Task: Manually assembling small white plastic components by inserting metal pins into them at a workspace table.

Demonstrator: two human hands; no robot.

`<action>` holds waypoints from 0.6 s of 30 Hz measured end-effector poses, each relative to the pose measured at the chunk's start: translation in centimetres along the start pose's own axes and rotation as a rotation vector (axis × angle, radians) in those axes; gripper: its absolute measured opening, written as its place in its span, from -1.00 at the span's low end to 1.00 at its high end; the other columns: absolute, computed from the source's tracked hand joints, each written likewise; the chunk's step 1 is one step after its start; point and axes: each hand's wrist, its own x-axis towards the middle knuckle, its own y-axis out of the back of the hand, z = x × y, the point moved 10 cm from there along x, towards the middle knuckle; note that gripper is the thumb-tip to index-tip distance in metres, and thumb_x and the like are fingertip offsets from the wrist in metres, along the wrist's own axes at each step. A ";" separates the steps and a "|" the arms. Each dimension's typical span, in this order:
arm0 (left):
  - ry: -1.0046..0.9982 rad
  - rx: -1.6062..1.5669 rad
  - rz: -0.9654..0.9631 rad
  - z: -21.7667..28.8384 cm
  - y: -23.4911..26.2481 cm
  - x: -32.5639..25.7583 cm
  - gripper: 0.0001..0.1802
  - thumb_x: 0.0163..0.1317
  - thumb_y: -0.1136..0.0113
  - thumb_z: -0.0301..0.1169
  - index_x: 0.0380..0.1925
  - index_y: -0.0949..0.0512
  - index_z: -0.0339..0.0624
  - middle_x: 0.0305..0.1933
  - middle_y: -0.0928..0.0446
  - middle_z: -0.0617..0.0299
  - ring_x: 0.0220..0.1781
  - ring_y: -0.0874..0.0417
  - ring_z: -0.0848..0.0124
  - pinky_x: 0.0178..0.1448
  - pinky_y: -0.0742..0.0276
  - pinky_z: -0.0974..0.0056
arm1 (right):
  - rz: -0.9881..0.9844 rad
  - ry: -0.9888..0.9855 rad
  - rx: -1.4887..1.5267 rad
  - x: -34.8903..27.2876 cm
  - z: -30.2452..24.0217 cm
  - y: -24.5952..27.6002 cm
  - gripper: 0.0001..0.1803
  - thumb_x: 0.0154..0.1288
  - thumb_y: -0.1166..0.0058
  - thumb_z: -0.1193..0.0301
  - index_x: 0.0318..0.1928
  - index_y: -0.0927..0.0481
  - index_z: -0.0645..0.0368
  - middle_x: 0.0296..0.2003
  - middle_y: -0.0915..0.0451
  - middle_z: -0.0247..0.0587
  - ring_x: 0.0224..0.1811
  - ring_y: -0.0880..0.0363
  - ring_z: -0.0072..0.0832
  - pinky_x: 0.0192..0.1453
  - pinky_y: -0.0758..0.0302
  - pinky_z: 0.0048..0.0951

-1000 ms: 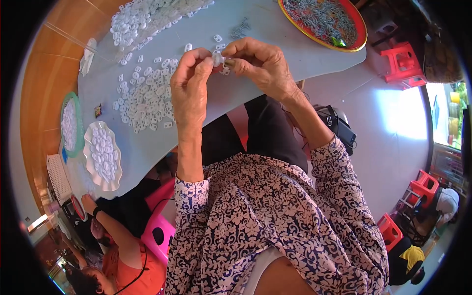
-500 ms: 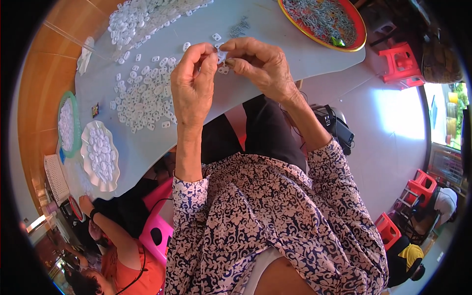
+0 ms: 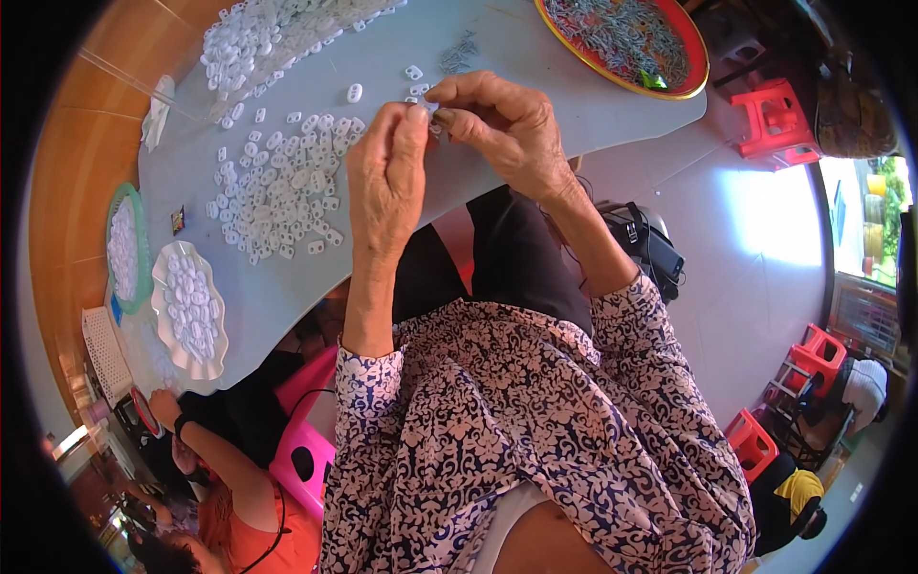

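Note:
Both my hands meet above the table's near edge, fingertips almost touching. The thumb and fingers of my left hand (image 3: 387,182) are pinched together, closed around a small white plastic piece (image 3: 430,104) that is mostly hidden. My right hand (image 3: 512,129) is closed too, thumb against forefinger, at the other side of that piece; what it grips is covered by the fingers. Left of my hands spreads a loose pile of white two-holed plastic pieces (image 3: 277,196). A small heap of thin grey metal parts (image 3: 459,52), perhaps springs, lies just beyond my fingertips.
A red round tray (image 3: 703,72) of similar grey parts stands far right. A bigger white heap (image 3: 249,53) lies far left. A scalloped white dish (image 3: 222,335) and green basket (image 3: 143,244) hold white pieces. Another person (image 3: 249,488) sits lower left; red stools (image 3: 775,124) stand right.
My left hand has turned and drawn its fingers tighter together, shifting slightly right and down. My right hand stays nearly in place. The whole view has shifted a little.

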 end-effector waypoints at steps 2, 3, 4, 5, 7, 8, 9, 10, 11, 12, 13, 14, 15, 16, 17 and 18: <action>-0.011 0.005 0.010 0.0 -0.2 -0.1 -0.66 0.37 0.05 -0.22 -0.41 -0.44 -0.31 -0.59 -0.35 0.28 -0.53 -0.28 0.52 -0.44 -0.27 0.36 | -0.005 -0.009 -0.017 0.0 0.0 -0.1 -0.81 0.27 -0.12 0.51 -0.11 -0.58 0.27 -0.36 -0.58 -0.40 -0.37 -0.47 -0.72 -0.25 -0.47 -0.68; -0.045 0.023 0.025 0.1 -0.1 -0.1 -0.66 0.37 0.06 -0.23 -0.41 -0.43 -0.31 -0.59 -0.34 0.27 -0.55 -0.26 0.52 -0.46 -0.27 0.35 | -0.009 -0.018 -0.035 0.0 0.1 -0.2 -0.82 0.27 -0.12 0.51 -0.12 -0.58 0.27 -0.36 -0.58 -0.40 -0.38 -0.48 -0.72 -0.26 -0.47 -0.68; -0.079 0.042 0.041 0.3 0.0 -0.1 -0.67 0.37 0.07 -0.24 -0.41 -0.43 -0.31 -0.60 -0.33 0.27 -0.56 -0.25 0.51 -0.47 -0.26 0.35 | -0.011 -0.020 -0.035 0.0 0.0 -0.3 -0.82 0.27 -0.12 0.51 -0.12 -0.58 0.27 -0.36 -0.58 -0.40 -0.38 -0.48 -0.72 -0.26 -0.47 -0.68; -0.078 0.039 0.038 0.4 0.0 -0.1 -0.67 0.37 0.07 -0.24 -0.41 -0.43 -0.31 -0.60 -0.33 0.27 -0.56 -0.25 0.51 -0.47 -0.26 0.35 | -0.008 -0.013 -0.033 0.0 -0.2 -0.3 -0.82 0.27 -0.11 0.51 -0.12 -0.58 0.27 -0.36 -0.58 -0.39 -0.38 -0.48 -0.72 -0.27 -0.47 -0.68; 0.027 -0.026 0.034 -0.4 0.0 -0.1 -0.69 0.36 0.09 -0.26 -0.39 -0.43 -0.31 -0.60 -0.32 0.26 -0.57 -0.23 0.50 -0.49 -0.25 0.34 | -0.004 -0.007 -0.032 -0.1 -0.3 -0.2 -0.82 0.27 -0.11 0.52 -0.12 -0.57 0.27 -0.36 -0.58 -0.39 -0.39 -0.49 -0.72 -0.28 -0.47 -0.68; 0.028 -0.027 0.034 -0.4 0.0 -0.1 -0.69 0.36 0.09 -0.26 -0.39 -0.43 -0.31 -0.60 -0.32 0.26 -0.57 -0.23 0.50 -0.49 -0.25 0.34 | 0.003 -0.003 -0.031 -0.1 -0.3 -0.2 -0.81 0.27 -0.12 0.52 -0.11 -0.57 0.26 -0.36 -0.58 -0.39 -0.39 -0.48 -0.73 -0.28 -0.47 -0.69; 0.026 -0.031 0.030 -0.4 -0.1 -0.2 -0.69 0.36 0.09 -0.26 -0.39 -0.43 -0.31 -0.61 -0.31 0.26 -0.58 -0.23 0.50 -0.49 -0.25 0.34 | 0.011 0.002 -0.030 -0.1 -0.4 -0.1 -0.80 0.26 -0.12 0.52 -0.10 -0.56 0.26 -0.36 -0.58 -0.39 -0.38 -0.47 -0.73 -0.28 -0.46 -0.69; 0.025 -0.036 0.027 -0.4 -0.1 -0.2 -0.69 0.36 0.10 -0.26 -0.39 -0.43 -0.31 -0.61 -0.31 0.25 -0.58 -0.22 0.51 -0.49 -0.24 0.34 | 0.010 0.001 -0.031 -0.1 -0.4 -0.1 -0.80 0.26 -0.12 0.52 -0.10 -0.56 0.26 -0.36 -0.58 -0.39 -0.38 -0.47 -0.73 -0.28 -0.46 -0.69; 0.026 -0.036 0.028 -0.5 -0.2 -0.2 -0.69 0.36 0.10 -0.26 -0.39 -0.43 -0.31 -0.61 -0.31 0.25 -0.58 -0.22 0.51 -0.49 -0.24 0.34 | 0.010 -0.010 -0.022 -0.1 -0.3 -0.1 -0.79 0.26 -0.12 0.52 -0.09 -0.56 0.26 -0.35 -0.58 -0.39 -0.38 -0.47 -0.73 -0.28 -0.46 -0.69; 0.001 -0.035 0.018 -0.6 -0.4 -0.2 -0.69 0.37 0.10 -0.26 -0.39 -0.43 -0.31 -0.62 -0.30 0.26 -0.57 -0.22 0.52 -0.49 -0.23 0.35 | 0.010 -0.021 -0.014 -0.2 -0.2 -0.1 -0.79 0.26 -0.12 0.52 -0.09 -0.55 0.26 -0.35 -0.58 -0.39 -0.38 -0.46 -0.74 -0.27 -0.46 -0.69; -0.023 -0.034 0.008 -0.5 -0.6 -0.2 -0.68 0.37 0.10 -0.26 -0.40 -0.42 -0.31 -0.62 -0.30 0.27 -0.57 -0.22 0.53 -0.50 -0.22 0.36 | 0.009 -0.022 -0.014 -0.2 -0.1 -0.1 -0.79 0.26 -0.12 0.52 -0.09 -0.55 0.26 -0.35 -0.58 -0.39 -0.38 -0.46 -0.74 -0.27 -0.46 -0.69; -0.001 -0.044 0.003 -0.4 -0.7 -0.1 -0.68 0.36 0.10 -0.27 -0.42 -0.42 -0.32 -0.63 -0.28 0.29 -0.57 -0.22 0.55 -0.50 -0.21 0.37 | 0.009 -0.027 -0.042 -0.2 0.1 0.0 -0.78 0.26 -0.13 0.51 -0.08 -0.55 0.27 -0.34 -0.59 -0.39 -0.38 -0.45 -0.73 -0.27 -0.46 -0.69; 0.000 -0.044 0.003 -0.3 -0.6 -0.1 -0.68 0.36 0.10 -0.27 -0.42 -0.42 -0.32 -0.63 -0.28 0.29 -0.57 -0.22 0.55 -0.50 -0.21 0.37 | 0.009 -0.032 -0.070 -0.2 0.2 0.0 -0.77 0.26 -0.13 0.51 -0.07 -0.55 0.27 -0.33 -0.59 -0.39 -0.38 -0.45 -0.73 -0.27 -0.46 -0.68; 0.007 -0.049 0.005 -0.2 -0.5 -0.1 -0.69 0.36 0.10 -0.28 -0.44 -0.42 -0.32 -0.63 -0.28 0.30 -0.56 -0.22 0.55 -0.50 -0.21 0.37 | 0.009 -0.033 -0.070 -0.1 0.1 0.0 -0.77 0.26 -0.13 0.51 -0.07 -0.55 0.27 -0.33 -0.59 -0.39 -0.38 -0.45 -0.73 -0.27 -0.46 -0.68; 0.013 -0.052 0.008 -0.3 -0.3 -0.1 -0.69 0.35 0.10 -0.28 -0.45 -0.41 -0.32 -0.63 -0.28 0.31 -0.56 -0.22 0.55 -0.50 -0.21 0.37 | -0.009 -0.043 -0.072 0.0 0.0 -0.2 -0.75 0.26 -0.13 0.50 -0.05 -0.54 0.28 -0.31 -0.59 -0.37 -0.36 -0.46 -0.72 -0.25 -0.47 -0.67; 0.014 -0.051 0.010 -0.4 -0.2 -0.2 -0.69 0.35 0.10 -0.28 -0.45 -0.41 -0.32 -0.63 -0.28 0.31 -0.56 -0.22 0.55 -0.50 -0.21 0.37 | -0.028 -0.053 -0.074 0.0 -0.1 -0.5 -0.72 0.25 -0.14 0.49 -0.03 -0.53 0.28 -0.29 -0.59 -0.35 -0.34 -0.48 -0.70 -0.23 -0.48 -0.66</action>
